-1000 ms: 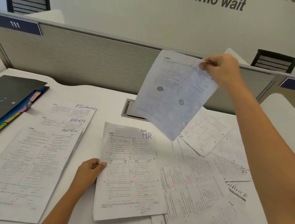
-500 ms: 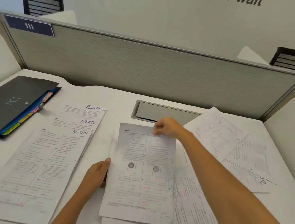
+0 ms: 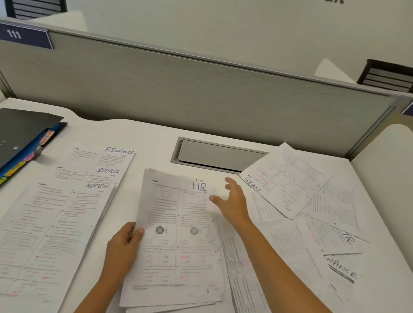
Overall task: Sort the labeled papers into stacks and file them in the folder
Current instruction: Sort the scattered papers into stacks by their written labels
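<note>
A person's left hand (image 3: 124,243) pinches the left edge of the HR paper stack (image 3: 179,244) lying mid-tabletop (image 3: 149,144). The right hand (image 3: 232,201), fingers spread, hovers beside its top-right corner. A dark folder (image 3: 3,147) lies far left.

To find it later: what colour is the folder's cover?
Black cover, blue dividers beneath; head view.

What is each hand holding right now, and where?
The left hand pinches the HR stack at its left edge. The right hand is open, holding nothing.
</note>
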A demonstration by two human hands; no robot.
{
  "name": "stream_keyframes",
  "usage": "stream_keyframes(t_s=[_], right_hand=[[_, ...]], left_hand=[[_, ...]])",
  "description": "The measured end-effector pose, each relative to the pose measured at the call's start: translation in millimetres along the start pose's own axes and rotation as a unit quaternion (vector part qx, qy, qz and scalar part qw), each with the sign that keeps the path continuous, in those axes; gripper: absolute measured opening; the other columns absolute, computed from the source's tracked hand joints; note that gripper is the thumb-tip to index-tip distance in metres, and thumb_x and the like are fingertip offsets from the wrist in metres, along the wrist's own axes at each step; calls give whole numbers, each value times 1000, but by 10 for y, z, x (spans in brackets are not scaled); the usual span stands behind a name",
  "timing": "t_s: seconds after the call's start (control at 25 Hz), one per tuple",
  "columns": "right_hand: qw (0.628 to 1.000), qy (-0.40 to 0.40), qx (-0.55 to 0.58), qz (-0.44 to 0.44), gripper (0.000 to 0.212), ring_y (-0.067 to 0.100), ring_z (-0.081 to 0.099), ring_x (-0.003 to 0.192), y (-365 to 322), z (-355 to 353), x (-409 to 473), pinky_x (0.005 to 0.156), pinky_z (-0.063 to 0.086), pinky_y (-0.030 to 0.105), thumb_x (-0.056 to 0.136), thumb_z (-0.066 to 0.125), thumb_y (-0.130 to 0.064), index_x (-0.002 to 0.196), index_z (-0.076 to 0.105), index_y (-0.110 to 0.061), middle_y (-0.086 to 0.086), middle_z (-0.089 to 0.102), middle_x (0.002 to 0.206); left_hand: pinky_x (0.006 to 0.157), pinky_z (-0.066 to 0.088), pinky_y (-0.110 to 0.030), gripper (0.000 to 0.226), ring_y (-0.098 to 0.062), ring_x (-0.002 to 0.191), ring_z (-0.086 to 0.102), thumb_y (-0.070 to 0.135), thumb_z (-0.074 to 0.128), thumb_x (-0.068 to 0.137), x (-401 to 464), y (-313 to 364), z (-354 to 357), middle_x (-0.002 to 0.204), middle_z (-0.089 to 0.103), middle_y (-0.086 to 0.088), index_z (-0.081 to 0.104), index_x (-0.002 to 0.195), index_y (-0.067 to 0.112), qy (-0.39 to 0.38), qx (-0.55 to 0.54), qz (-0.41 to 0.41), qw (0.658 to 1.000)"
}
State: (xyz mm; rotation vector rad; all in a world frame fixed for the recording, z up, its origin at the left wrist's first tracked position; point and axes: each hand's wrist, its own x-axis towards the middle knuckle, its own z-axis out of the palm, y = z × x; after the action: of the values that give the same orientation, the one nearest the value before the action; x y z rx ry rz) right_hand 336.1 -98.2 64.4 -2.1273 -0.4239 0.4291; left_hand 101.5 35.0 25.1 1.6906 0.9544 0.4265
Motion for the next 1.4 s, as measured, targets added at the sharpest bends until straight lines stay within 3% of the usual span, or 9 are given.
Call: stream_keyframes(t_s=[0.2, 0.36, 0.52, 0.68, 0.8, 0.92, 1.08, 1.24, 1.4], right_hand=[[992, -81, 90, 28, 74, 14, 50, 118, 45, -382, -482, 98, 42, 32, 79, 71, -43, 140, 35, -23, -2, 55, 126], [967, -157, 200, -20, 52, 9, 65, 104, -235, -501, -761, 93, 53, 37, 73, 75, -48, 119, 59, -30, -10, 68, 114], [968, -62, 237, -55, 37, 12, 67, 98, -586, -589, -931, 78, 56, 26, 75, 77, -35, 108, 69, -20, -5, 71, 106], [954, 4, 260, -148, 19, 20, 64, 90, -856, -693, -1025, 73, 54, 38, 79, 75, -22, 96, 70, -15, 14, 68, 98], [949, 20, 260, -177, 29, 24, 51, 75, -983, -736, -1156, 64, 42, 39, 79, 75, -25, 89, 65, 0, 34, 59, 93], [945, 51, 260, -194, 23, 22, 56, 74, -1009, -767, -1289, 61, 46, 36, 80, 73, -24, 88, 65, -4, 27, 62, 90], [956, 60, 257, -127, 21, 26, 63, 82, -710, -683, -1367, 69, 56, 44, 78, 75, -25, 90, 66, -10, 19, 67, 92], [968, -3, 252, -11, 23, 24, 65, 98, -251, -388, -1420, 76, 59, 31, 79, 76, -23, 98, 64, -25, 4, 70, 100], [968, 1, 250, -23, 22, 19, 63, 99, -200, -364, -1397, 75, 56, 22, 83, 70, -22, 104, 63, -24, 0, 67, 101]], left_hand=[[64, 56, -39, 11, -26, 77, 69, 22, 54, 96, -53, 360, -166, 85, 71, -6, 61, 91, 16, 4, -96, 25, 995], [58, 56, -27, 9, -11, 65, 67, 18, 55, 95, -98, 877, -237, 78, 70, 2, 62, 89, 17, -9, -139, 94, 986], [65, 57, -29, 12, -15, 75, 66, 17, 55, 96, -173, 1295, -304, 84, 69, 5, 62, 91, 24, -4, -146, 189, 971], [72, 56, -24, 9, -5, 84, 68, 26, 67, 85, -307, 1662, -397, 91, 73, 15, 71, 91, 32, -73, -185, 238, 951], [79, 54, -33, 19, -8, 92, 66, 33, 68, 76, -372, 1825, -400, 98, 72, 14, 70, 92, 43, -95, -176, 254, 946], [78, 56, -30, 22, -9, 95, 65, 28, 66, 79, -418, 1870, -356, 100, 71, 13, 68, 95, 43, -93, -187, 274, 939], [66, 56, -18, 19, -2, 82, 69, 33, 70, 72, -473, 1598, -140, 89, 74, 14, 70, 90, 29, -114, -191, 203, 953], [81, 58, -41, 37, -20, 96, 69, 45, 74, 65, -507, 1010, 148, 102, 74, 1, 69, 99, 31, -152, -154, 104, 971], [76, 57, -38, 17, -21, 93, 67, 39, 71, 80, -446, 856, 249, 99, 71, 1, 66, 96, 34, -106, -163, 86, 977]])
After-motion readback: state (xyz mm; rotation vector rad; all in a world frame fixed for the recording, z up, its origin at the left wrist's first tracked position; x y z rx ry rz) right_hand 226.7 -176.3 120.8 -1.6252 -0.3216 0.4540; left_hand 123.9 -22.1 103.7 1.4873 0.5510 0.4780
